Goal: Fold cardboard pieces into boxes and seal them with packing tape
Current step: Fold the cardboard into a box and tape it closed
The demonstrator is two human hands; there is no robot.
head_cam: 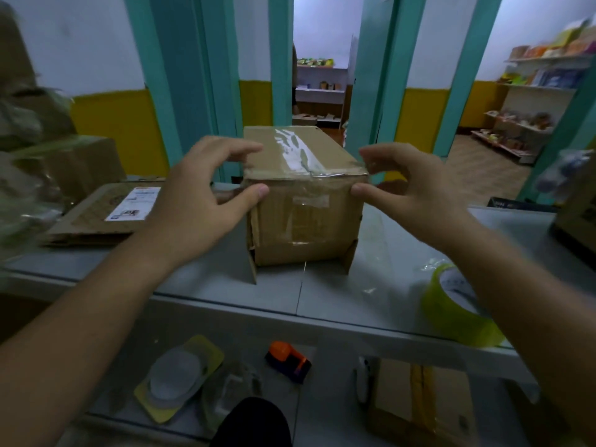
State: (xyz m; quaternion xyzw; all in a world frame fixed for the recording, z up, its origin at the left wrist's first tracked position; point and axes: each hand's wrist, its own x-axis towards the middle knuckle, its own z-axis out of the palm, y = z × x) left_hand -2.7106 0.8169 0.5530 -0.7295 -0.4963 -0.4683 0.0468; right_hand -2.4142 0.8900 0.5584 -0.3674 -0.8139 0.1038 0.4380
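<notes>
On my feed now: left hand and right hand bare, forearms bare to the frame edge, nails trimmed short (thumbs show it best), black-clad knee below.

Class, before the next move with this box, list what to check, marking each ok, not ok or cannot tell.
1. Top seam of box taped: ok.
2. Grip of left hand on its top left corner: ok.
3. Grip of right hand on the top right corner: ok.
4. Closing of bottom flaps: not ok, they stick out.
5. Reach to tape roll on counter: ok.
6. Underside taped: cannot tell.
</notes>
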